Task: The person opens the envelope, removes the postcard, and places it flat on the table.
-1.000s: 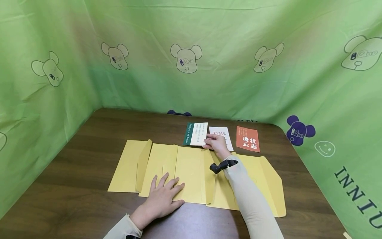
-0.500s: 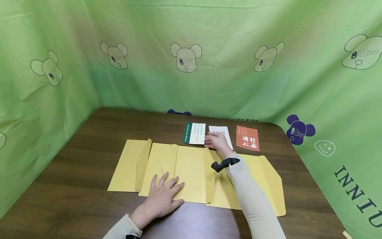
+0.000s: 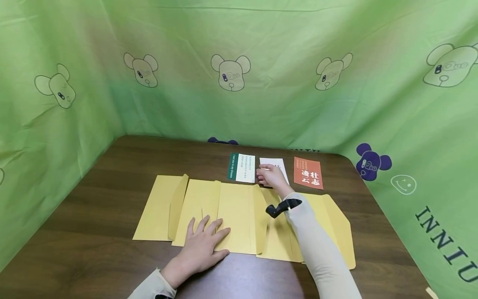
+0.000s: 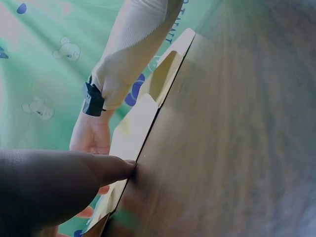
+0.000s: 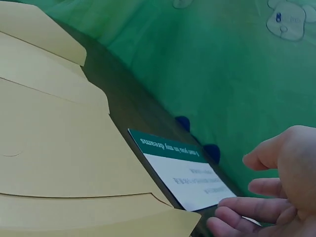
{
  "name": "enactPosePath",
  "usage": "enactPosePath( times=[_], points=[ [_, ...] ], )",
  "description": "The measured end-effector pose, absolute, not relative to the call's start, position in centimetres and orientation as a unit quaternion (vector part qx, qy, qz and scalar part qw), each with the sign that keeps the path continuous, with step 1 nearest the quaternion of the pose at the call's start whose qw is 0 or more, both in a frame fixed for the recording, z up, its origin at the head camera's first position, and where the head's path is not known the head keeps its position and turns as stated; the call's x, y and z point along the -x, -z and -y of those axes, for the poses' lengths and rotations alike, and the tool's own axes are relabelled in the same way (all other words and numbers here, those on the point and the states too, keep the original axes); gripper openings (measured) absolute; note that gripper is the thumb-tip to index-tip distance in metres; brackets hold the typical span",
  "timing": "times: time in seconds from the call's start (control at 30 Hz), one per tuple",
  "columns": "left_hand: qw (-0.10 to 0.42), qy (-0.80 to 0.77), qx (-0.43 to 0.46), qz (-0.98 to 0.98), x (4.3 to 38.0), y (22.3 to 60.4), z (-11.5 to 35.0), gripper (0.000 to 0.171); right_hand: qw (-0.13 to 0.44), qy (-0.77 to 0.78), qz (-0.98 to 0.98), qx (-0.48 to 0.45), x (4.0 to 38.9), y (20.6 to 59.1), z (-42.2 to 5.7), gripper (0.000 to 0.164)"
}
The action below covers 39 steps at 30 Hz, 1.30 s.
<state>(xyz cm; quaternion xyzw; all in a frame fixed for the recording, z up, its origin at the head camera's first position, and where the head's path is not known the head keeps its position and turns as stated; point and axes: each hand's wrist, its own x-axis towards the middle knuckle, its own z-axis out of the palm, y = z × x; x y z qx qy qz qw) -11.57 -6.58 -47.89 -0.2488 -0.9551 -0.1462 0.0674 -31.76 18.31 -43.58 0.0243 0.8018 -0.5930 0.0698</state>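
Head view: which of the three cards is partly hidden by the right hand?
The middle, white card: the right hand covers part of it, while the green-and-white card and red card show whole.

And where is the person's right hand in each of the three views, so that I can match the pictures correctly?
Head: the right hand is right of centre, partly covering the white card.
Left wrist: the right hand is left of centre, just above the left hand.
Right wrist: the right hand is at the lower right edge.
Shared landmark: the yellow envelopes.
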Motion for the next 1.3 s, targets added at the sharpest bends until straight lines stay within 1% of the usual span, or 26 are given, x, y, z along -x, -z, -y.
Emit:
enactPosePath(
  times=[0.2,0.4,0.53,0.67,0.87,1.13,1.3],
  points=[
    [0.071,0.149,0.247,0.955,11.4,47.6,6.7,0.055,0.033,0.563,-0.825,0.006,31.3,43.0,-17.8,0.048],
    [0.063,0.143,0.239,0.958,11.5,47.5,6.9,0.066,0.031,0.574,-0.817,0.035,30.7,42.1,-17.4,0.048],
    [0.069,0.141,0.238,0.959,11.5,47.5,6.9,0.072,0.028,0.578,-0.813,0.057,29.9,41.7,-17.1,0.047],
    [0.079,0.148,0.244,0.955,11.5,47.6,6.8,0.076,0.012,0.563,-0.822,0.081,29.3,41.5,-17.0,0.045],
    [0.076,0.197,0.255,0.944,11.7,47.1,7.7,0.082,-0.015,0.546,-0.832,0.094,28.3,41.2,-16.8,0.043],
    [0.081,0.22,0.206,0.95,11.8,46.3,10.0,0.087,-0.036,0.528,-0.834,0.158,26.5,41.7,-15.3,0.039],
    [0.081,0.213,0.18,0.957,11.7,46.1,11.6,0.084,-0.023,0.505,-0.839,0.202,24.8,42.1,-14.2,0.044]
  ],
)
